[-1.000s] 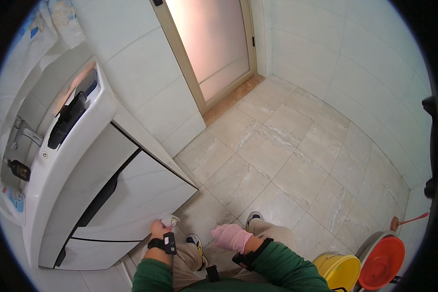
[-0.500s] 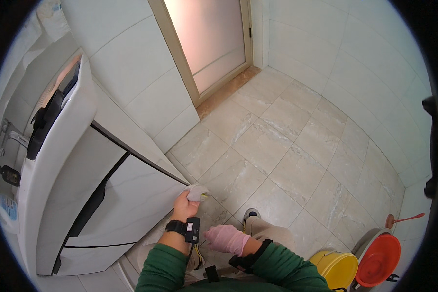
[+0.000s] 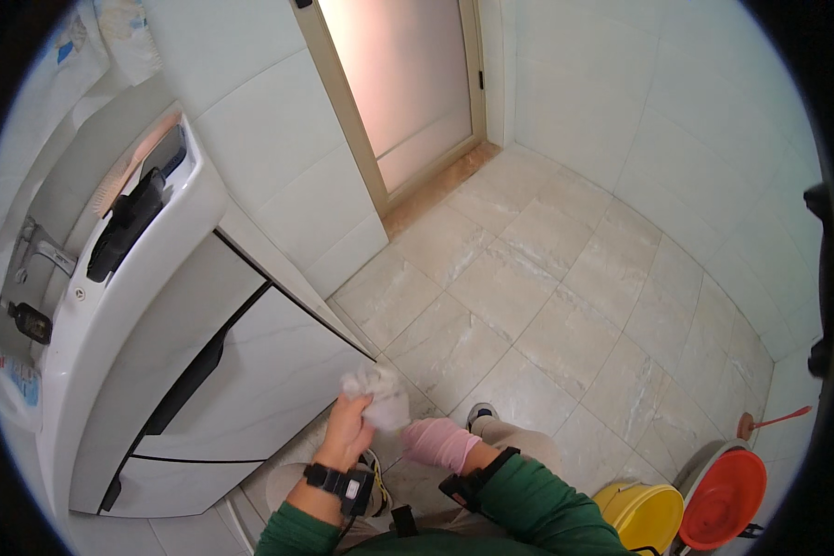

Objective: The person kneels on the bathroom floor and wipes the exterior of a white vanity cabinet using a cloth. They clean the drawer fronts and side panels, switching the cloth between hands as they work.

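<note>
Crumpled whitish cloth (image 3: 385, 404); in left grip (image 3: 347, 430)

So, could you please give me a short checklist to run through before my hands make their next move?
1. Left hand has a grip on the pale crumpled item: ok, fingers and thumb are closed on it.
2. Right hand covered: ok, it wears a pink glove.
3. Left hand covered: not ok, it is bare.
4. Right hand touching the pale crumpled item: cannot tell, they are very close at the item's lower edge.
5. Cabinet fronts shut: ok, they look closed.
6. Yellow bucket away from both hands: ok, it stands off to the right, beside the red basin.
</note>
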Tool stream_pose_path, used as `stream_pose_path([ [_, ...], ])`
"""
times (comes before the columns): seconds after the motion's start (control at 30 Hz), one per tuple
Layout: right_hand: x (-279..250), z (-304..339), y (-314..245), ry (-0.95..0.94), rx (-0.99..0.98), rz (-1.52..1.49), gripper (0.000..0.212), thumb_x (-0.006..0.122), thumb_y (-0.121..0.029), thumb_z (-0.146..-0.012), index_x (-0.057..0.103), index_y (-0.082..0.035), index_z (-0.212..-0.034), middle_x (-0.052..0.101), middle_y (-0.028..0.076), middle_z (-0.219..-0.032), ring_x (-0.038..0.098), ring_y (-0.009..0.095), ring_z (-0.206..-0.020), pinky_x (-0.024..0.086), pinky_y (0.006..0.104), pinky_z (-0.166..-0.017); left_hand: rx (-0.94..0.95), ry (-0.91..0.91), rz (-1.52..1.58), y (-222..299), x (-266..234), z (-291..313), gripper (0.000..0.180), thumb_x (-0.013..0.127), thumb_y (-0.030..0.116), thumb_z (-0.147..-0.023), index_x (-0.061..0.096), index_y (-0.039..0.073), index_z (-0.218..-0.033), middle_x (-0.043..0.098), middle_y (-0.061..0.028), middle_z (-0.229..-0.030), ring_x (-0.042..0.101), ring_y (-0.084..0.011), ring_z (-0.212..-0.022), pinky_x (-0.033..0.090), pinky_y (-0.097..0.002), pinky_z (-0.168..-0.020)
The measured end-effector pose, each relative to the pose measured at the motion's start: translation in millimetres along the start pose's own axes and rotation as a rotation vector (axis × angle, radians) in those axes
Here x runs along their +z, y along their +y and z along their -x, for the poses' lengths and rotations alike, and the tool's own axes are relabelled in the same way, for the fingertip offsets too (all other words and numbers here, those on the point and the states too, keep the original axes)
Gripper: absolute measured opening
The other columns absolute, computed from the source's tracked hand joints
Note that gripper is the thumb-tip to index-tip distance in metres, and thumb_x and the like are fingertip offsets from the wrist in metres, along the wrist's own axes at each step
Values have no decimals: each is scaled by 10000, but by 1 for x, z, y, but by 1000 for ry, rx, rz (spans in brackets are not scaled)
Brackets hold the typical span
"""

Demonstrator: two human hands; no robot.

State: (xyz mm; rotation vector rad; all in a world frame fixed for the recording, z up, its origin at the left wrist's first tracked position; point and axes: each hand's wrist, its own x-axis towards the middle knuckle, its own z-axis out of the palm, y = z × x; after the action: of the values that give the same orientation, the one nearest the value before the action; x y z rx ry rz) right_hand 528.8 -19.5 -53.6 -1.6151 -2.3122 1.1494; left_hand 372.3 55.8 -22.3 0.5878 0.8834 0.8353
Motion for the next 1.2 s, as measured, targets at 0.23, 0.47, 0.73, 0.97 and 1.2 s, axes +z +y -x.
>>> stream_pose_path([
  [0.23, -1, -5, 3, -87, 60, 30, 379, 567, -343, -851, 648, -39, -1062, 669, 185, -1041, 630, 367, -989, 510, 437, -832, -111, 140, -29, -24, -80, 74, 417, 467, -51, -866, 490, 59, -1267, 584, -105, -1232, 574, -291, -1138, 442, -462, -1011],
  [0.47, 15, -9, -9, 218, -252, -942, 747, 685, -351, -851, 354, -66, -1457, 515, 162, -1379, 480, 264, -1284, 407, 348, -1028, -179, -101, -29, -18, -59, 80, 476, 482, -75, -845, 487, 43, -1306, 602, -102, -1229, 594, -266, -1109, 473, -418, -968],
  [0.73, 1, -9, -1, 57, -267, -890, 805, 719, -292, -857, 285, -17, -1477, 393, 158, -1467, 384, 246, -1344, 322, 346, -1104, -312, -208, -229, -34, -27, 78, 485, 490, -96, -831, 512, 60, -1290, 600, -108, -1221, 597, -249, -1102, 491, -394, -939],
  [0.97, 7, -7, -12, 245, -452, -671, 952, 793, -292, -742, 264, -4, -1478, 360, 214, -1457, 389, 315, -1332, 307, 367, -1114, -134, 58, -33, -35, -48, 68, 393, 496, -66, -853, 493, 27, -1235, 594, -134, -1184, 613, -275, -1053, 497, -417, -927],
  [1.2, 30, 1, -20, 197, -391, -446, 1039, 826, -268, -675, 230, 43, -1467, 352, 259, -1433, 368, 358, -1342, 327, 372, -1106, -207, 175, 8, -52, -50, 69, 395, 477, -50, -874, 468, 43, -1258, 579, -139, -1194, 583, -310, -1111, 494, -492, -942],
])
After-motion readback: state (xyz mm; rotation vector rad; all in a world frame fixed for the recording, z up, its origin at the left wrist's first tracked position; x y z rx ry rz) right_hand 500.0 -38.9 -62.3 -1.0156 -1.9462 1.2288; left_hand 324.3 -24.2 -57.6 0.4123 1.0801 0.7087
